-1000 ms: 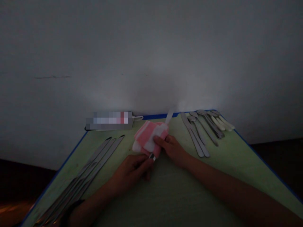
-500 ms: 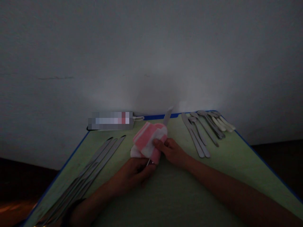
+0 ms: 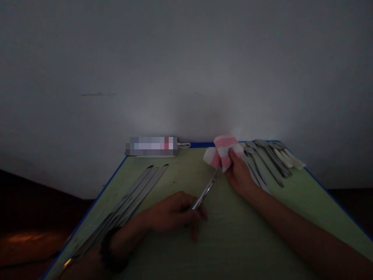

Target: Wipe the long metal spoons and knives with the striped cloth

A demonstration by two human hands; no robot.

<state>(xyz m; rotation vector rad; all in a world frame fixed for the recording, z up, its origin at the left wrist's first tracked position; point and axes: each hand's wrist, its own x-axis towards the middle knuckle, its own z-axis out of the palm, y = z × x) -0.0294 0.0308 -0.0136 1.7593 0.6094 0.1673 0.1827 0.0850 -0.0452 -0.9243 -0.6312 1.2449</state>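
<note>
A shiny table knife (image 3: 205, 193) slants up and to the right over the middle of the table. My left hand (image 3: 175, 212), with a dark bracelet at the wrist, grips its lower end between thumb and fingers. The knife's far end is hidden in a folded pink-and-white striped cloth (image 3: 229, 149). My right hand (image 3: 240, 175) is closed on that cloth, thumb on top, beside the cutlery on the right.
Several knives (image 3: 145, 184) lie in a slanting row at left. At right are several spoons (image 3: 266, 161) and white-handled pieces (image 3: 287, 158). A box with a blurred face (image 3: 151, 147) and white loop stands at the back. A wall rises behind the blue-edged green table (image 3: 221, 241).
The cloth in my right hand has slid away from my left hand toward the knife's far end, baring the lower part and covering the tip. The view has turned slightly left.
</note>
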